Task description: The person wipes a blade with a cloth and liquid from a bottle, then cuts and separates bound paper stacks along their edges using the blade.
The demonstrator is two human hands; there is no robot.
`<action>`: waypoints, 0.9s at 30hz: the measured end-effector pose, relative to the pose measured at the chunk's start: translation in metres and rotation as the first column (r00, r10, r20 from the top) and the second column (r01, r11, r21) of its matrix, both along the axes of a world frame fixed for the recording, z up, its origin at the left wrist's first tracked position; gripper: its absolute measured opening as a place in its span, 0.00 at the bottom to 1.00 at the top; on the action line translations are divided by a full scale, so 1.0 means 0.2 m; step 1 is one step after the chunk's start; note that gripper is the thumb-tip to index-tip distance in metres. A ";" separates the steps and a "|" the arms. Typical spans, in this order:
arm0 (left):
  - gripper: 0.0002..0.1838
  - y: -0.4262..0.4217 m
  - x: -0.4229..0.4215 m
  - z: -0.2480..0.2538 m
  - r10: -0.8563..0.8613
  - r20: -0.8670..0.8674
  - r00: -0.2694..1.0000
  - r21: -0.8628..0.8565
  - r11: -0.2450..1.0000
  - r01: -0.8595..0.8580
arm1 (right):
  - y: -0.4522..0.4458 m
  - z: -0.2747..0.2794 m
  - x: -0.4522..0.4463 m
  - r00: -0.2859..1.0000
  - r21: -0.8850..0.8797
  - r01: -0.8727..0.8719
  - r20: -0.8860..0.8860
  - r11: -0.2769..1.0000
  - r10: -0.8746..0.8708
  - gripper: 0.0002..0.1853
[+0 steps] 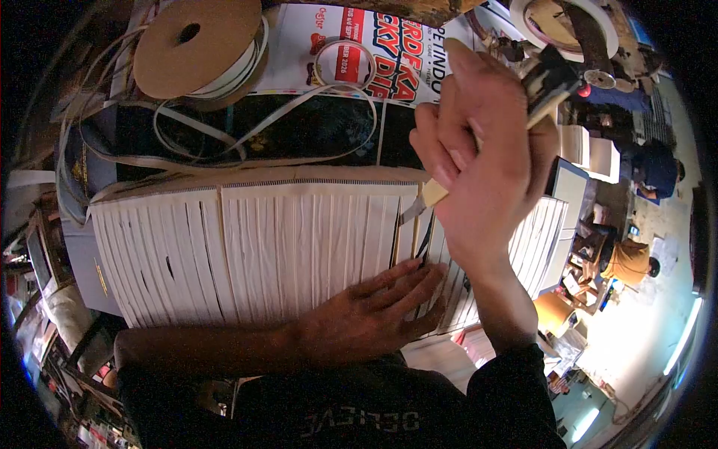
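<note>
My right hand [490, 150] is closed around a yellow-handled tool [435, 193]. Its narrow metal tip touches the long row of white paper blocks [299, 247], near a dark gap between blocks. A dark, paint-marked end [550, 78], which looks like part of the same tool, sticks out above that hand. My left hand [374, 310] lies on the near side of the row, palm down with fingers stretched out, beside the dark gaps. A meshed strip runs along the far edge of the blocks.
Beyond the row are a cardboard spool [198, 45] of white ribbon, loose ribbon loops [299, 101], a tape roll [344, 63] and a printed sheet [299, 34]. Another roll [609, 30] stands at upper right. People [632, 258] are farther off at right.
</note>
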State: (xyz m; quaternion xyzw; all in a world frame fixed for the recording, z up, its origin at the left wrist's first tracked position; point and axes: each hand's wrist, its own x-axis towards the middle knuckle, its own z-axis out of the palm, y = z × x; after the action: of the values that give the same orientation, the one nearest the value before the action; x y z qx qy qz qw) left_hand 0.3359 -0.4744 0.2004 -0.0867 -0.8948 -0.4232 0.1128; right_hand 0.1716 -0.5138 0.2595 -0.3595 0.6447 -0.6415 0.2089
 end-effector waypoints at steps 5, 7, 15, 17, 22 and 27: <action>0.23 0.01 -0.01 -0.02 -0.027 -0.006 1.000 -0.053 0.998 0.027 | -0.02 -0.05 -0.11 0.980 -0.155 -0.102 0.156 0.983 0.127 0.12; 0.23 0.02 -0.01 -0.02 -0.029 -0.009 1.000 -0.097 0.995 0.029 | -0.03 -0.11 -0.14 0.964 -0.299 -0.216 0.088 0.929 0.253 0.12; 0.23 0.02 0.00 -0.01 0.004 -0.005 1.000 -0.085 0.996 -0.004 | -0.03 -0.22 -0.22 0.942 -0.259 -0.244 0.164 0.935 0.292 0.18; 0.23 0.03 -0.01 0.00 0.007 0.001 1.000 -0.064 0.998 -0.007 | -0.08 -0.22 -0.10 0.997 0.072 -0.021 -0.078 0.997 0.026 0.20; 0.23 0.02 0.00 0.01 0.002 -0.017 1.000 -0.105 0.995 -0.003 | -0.06 -0.03 -0.18 0.992 -0.144 0.124 0.012 0.982 -0.124 0.18; 0.24 0.03 0.11 0.04 0.225 -0.011 0.974 -0.212 0.952 -0.222 | 0.02 0.10 -0.14 0.969 -0.245 -0.124 0.177 0.962 0.170 0.19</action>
State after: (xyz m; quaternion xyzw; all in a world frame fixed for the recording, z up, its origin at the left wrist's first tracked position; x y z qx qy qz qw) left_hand 0.3578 -0.4692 0.2081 0.0063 -0.9395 -0.3107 0.1439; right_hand 0.1440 -0.5098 0.2796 -0.3634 0.5130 -0.7274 0.2752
